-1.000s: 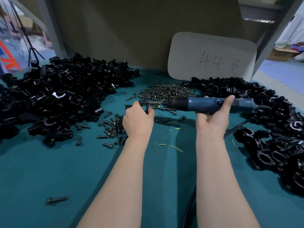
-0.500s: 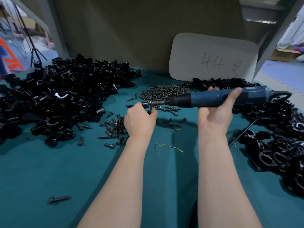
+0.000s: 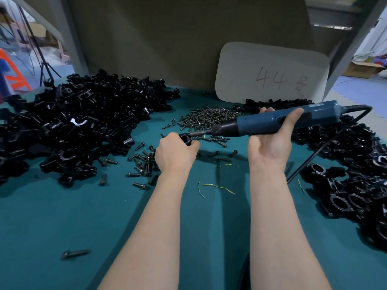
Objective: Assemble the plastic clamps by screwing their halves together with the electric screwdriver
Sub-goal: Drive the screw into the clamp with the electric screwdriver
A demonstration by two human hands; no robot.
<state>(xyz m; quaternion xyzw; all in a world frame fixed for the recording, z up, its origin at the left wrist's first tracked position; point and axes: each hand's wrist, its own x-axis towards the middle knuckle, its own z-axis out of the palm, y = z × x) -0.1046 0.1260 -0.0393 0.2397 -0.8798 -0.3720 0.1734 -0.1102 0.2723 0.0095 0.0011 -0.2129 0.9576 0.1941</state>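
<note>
My left hand (image 3: 174,153) grips a small black plastic clamp (image 3: 186,138) just above the teal table. My right hand (image 3: 270,141) holds the blue electric screwdriver (image 3: 270,123), thumb over its body, with the rear end tilted up to the right. The driver's bit (image 3: 198,133) points left and meets the clamp at its side. Most of the clamp is hidden inside my left fist.
A big heap of loose black clamp halves (image 3: 73,122) fills the left. A pile of screws (image 3: 209,118) lies behind my hands, more screws (image 3: 144,162) scattered near my left wrist. Black clamps (image 3: 351,185) crowd the right. A white card marked 44 (image 3: 272,76) leans at the back. The screwdriver's cable (image 3: 326,143) runs right.
The rear of the screwdriver has risen, so the tool went from level to tilted, bit down toward the clamp. My left hand has stayed in place with the clamp.
</note>
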